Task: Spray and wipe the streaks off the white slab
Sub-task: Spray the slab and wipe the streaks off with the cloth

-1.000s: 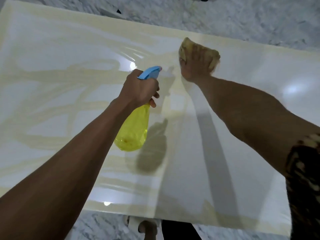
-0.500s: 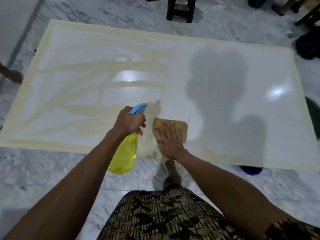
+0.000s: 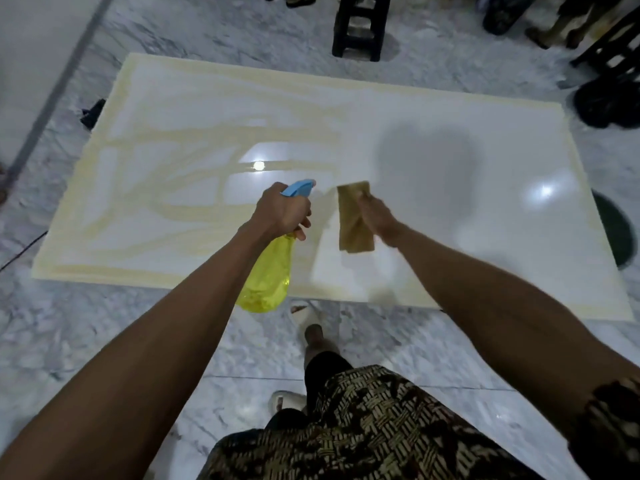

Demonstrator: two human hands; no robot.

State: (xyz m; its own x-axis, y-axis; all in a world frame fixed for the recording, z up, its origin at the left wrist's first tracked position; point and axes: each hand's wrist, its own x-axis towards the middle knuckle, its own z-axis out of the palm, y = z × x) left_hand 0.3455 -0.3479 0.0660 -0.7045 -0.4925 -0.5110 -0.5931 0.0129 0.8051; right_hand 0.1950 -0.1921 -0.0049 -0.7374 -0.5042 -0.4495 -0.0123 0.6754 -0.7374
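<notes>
Left hand: my left hand is wrapped around the neck of a translucent yellow plastic spray bottle with a light blue trigger head, fingers curled tight on it; the nozzle points away from me over the slab and the yellow body hangs down past the near edge.
Right hand: my right hand pinches a folded tan-brown cloth by its right side; the cloth hangs limp and looks raised off the surface, though motion blur keeps me from being sure it is clear of it.
Slab: the large glossy white rectangular slab lies flat and low over the grey-veined marble floor, right in front of me and under both hands.
Streaks: pale yellow streaks cross the left half of the slab and run as a band along its edges; the right half looks plain white, with two bright light reflections and my shadow on it.
Me: my patterned brown and black garment fills the bottom of the view, with my foot in a white sandal at the near edge of the slab.
Background: a black stool stands on the floor beyond the far edge, with dark things at the upper right that I cannot make out.
</notes>
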